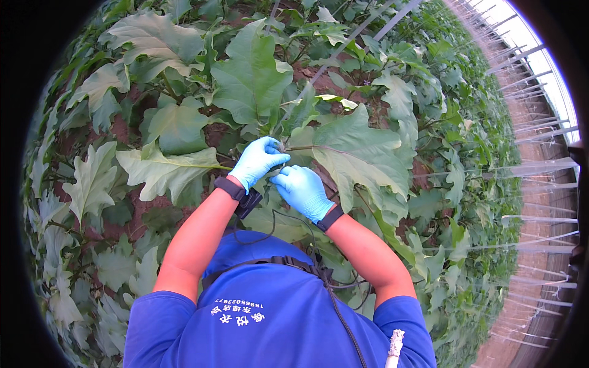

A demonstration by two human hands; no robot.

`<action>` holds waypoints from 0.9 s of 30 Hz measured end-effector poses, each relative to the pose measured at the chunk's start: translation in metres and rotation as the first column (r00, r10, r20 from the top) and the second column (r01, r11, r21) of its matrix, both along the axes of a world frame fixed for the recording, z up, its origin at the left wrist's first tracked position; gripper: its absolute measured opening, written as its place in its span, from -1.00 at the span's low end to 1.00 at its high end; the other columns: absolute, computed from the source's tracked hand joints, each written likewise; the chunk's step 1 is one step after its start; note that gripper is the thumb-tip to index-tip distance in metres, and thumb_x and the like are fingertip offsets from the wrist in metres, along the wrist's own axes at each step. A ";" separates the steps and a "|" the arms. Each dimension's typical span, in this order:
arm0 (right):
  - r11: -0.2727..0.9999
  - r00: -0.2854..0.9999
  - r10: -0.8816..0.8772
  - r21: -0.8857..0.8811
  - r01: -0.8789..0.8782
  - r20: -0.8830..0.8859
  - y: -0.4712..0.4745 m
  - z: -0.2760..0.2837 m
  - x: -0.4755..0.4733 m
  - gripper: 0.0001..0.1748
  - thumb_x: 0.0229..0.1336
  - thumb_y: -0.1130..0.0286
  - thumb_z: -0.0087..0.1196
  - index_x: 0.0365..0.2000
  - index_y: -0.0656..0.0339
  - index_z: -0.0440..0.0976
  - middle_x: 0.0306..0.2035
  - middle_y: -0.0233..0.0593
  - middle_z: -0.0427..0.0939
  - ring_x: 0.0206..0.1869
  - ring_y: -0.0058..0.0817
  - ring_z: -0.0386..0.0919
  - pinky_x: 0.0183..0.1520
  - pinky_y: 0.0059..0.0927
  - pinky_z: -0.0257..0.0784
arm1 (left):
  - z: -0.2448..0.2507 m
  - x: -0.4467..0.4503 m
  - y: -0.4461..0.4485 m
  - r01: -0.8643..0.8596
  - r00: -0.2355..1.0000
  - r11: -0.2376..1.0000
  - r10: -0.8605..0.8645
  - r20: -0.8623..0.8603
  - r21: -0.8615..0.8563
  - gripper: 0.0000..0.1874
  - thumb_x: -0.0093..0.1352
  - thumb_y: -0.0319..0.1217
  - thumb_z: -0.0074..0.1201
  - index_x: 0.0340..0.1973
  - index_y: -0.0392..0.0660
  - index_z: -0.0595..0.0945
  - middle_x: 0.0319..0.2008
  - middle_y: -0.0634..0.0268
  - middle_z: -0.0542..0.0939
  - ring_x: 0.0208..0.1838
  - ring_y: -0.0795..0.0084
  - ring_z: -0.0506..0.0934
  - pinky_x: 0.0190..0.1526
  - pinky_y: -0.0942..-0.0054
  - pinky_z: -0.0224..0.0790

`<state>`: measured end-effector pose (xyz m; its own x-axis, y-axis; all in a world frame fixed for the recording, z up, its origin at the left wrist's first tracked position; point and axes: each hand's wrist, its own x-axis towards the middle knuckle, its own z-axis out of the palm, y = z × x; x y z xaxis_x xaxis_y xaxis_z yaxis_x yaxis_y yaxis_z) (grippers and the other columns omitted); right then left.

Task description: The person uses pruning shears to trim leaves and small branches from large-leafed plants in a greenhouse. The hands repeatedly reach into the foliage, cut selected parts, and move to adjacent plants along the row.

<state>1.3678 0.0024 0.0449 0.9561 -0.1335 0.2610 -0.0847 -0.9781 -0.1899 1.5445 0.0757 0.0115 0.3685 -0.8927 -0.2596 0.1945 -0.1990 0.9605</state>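
Note:
Both my hands wear light blue gloves and meet at the stem of a broad-leaved plant that looks like eggplant. My left hand (pixel 261 162) has its thumb and fingers closed around the stem top (pixel 282 148). Just below and to the right, my right hand (pixel 301 189) has its fingers bent at the same stem; what lies between its fingertips is hidden. A large lobed leaf (pixel 359 154) spreads to the right of the hands, a pale leaf (pixel 170 170) to the left, and an upright green leaf (pixel 252 73) beyond them.
Dense leafy plants (pixel 92 184) surround me, with reddish soil between them. A pale strip or cord (pixel 338 50) runs diagonally down to the plant. Black cables (pixel 301 218) hang near my waist. Far right are plastic strips (pixel 538 168) and a wall. A white stick (pixel 394 352) shows near my right sleeve.

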 end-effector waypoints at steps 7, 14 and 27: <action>0.986 0.997 -0.035 0.166 0.023 0.072 0.001 0.012 -0.007 -0.87 0.14 0.39 0.27 -0.27 -0.01 0.72 -0.34 -0.34 0.64 -0.26 -0.25 0.63 -0.20 -0.16 0.54 | -0.038 0.003 -0.014 -0.046 0.980 0.997 0.032 -0.198 -0.065 -0.78 0.50 -0.40 0.30 -0.03 -0.26 0.69 -0.21 0.28 0.73 -0.17 0.50 0.66 -0.01 0.46 0.53; 0.947 0.990 -0.037 0.322 -0.008 0.134 -0.006 0.029 -0.009 -0.84 0.13 0.49 0.27 -0.24 0.09 0.69 -0.27 -0.26 0.67 -0.22 -0.16 0.63 -0.11 -0.12 0.55 | -0.067 0.004 -0.021 -0.241 0.948 0.970 0.239 -0.210 0.019 -0.86 0.50 -0.50 0.23 -0.05 -0.22 0.67 -0.18 0.26 0.72 -0.21 0.49 0.67 -0.04 0.44 0.57; 0.935 0.984 -0.178 0.309 0.172 -0.010 -0.025 0.021 -0.034 -0.83 0.16 0.50 0.27 -0.20 0.11 0.68 -0.20 -0.25 0.70 -0.10 -0.16 0.68 -0.02 -0.19 0.59 | -0.066 0.062 0.083 -0.042 0.962 0.906 -0.076 0.261 0.421 -0.42 0.56 0.08 0.15 -0.17 -0.29 0.75 -0.37 0.14 0.76 -0.31 0.33 0.70 -0.17 0.30 0.56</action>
<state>1.3342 -0.0222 0.0657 0.9058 -0.3750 0.1973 -0.2434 -0.8416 -0.4821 1.6066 0.1585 -0.0548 0.4623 -0.7291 -0.5046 -0.0627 -0.5946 0.8016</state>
